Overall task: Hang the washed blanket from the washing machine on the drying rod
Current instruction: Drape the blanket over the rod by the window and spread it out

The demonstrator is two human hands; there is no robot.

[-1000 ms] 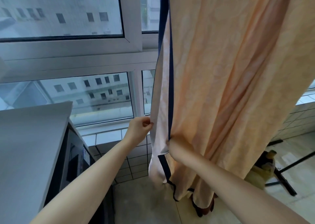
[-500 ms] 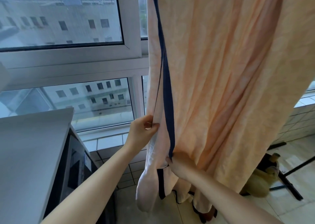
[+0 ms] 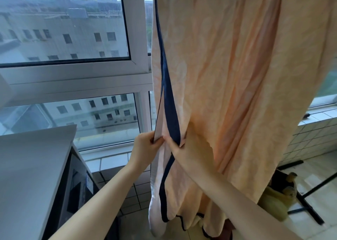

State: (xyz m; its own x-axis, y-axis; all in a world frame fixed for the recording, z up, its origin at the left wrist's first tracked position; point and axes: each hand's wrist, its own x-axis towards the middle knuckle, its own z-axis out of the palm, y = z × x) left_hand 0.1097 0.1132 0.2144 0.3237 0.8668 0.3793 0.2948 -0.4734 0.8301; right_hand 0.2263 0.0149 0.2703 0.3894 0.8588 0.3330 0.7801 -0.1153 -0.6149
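The blanket (image 3: pixel 228 75) hangs in long vertical folds. Its top runs out of view above the fingers, so the rod is not seen. Its free edge, with the navy trim (image 3: pixel 170 112), drops straight through both grips toward the floor. The left hand (image 3: pixel 144 145) pinches the pale outer layer. The right hand (image 3: pixel 186 148), just beside it, pinches the trimmed layer, its fingers partly hidden by cloth. Spreading the layers likely means drawing the hands apart sideways, across that hanging axis.
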